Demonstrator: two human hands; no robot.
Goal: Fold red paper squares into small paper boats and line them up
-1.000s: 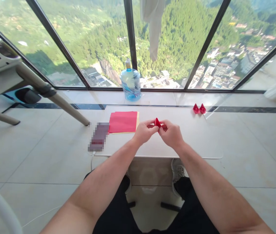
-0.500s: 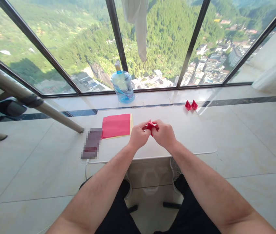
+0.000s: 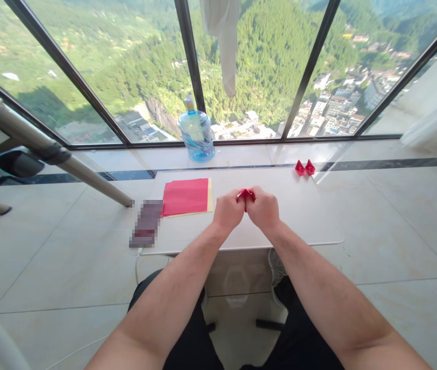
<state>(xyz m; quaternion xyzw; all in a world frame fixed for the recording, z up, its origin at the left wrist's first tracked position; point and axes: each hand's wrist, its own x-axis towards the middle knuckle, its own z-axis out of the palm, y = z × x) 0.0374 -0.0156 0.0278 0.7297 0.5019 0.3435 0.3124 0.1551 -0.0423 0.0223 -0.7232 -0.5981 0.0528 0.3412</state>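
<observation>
Both hands meet over the middle of a small white table (image 3: 311, 221). My left hand (image 3: 228, 211) and my right hand (image 3: 263, 209) are closed, pinching a small folded piece of red paper (image 3: 246, 193) between their fingertips. Most of the paper is hidden by the fingers. A stack of red paper sheets (image 3: 186, 197) lies flat on the table to the left of my hands. Two finished small red folded paper pieces (image 3: 305, 168) stand at the table's far right corner.
A blurred-out phone (image 3: 147, 230) lies at the table's left edge with a cable hanging down. A large blue water jug (image 3: 196, 132) stands by the floor-to-ceiling window. Angled beige chair legs (image 3: 68, 165) cross at left. Pale tile floor surrounds the table.
My hands have drawn closer together and closed more tightly over the red paper, so less of it shows. The camera view shifted slightly.
</observation>
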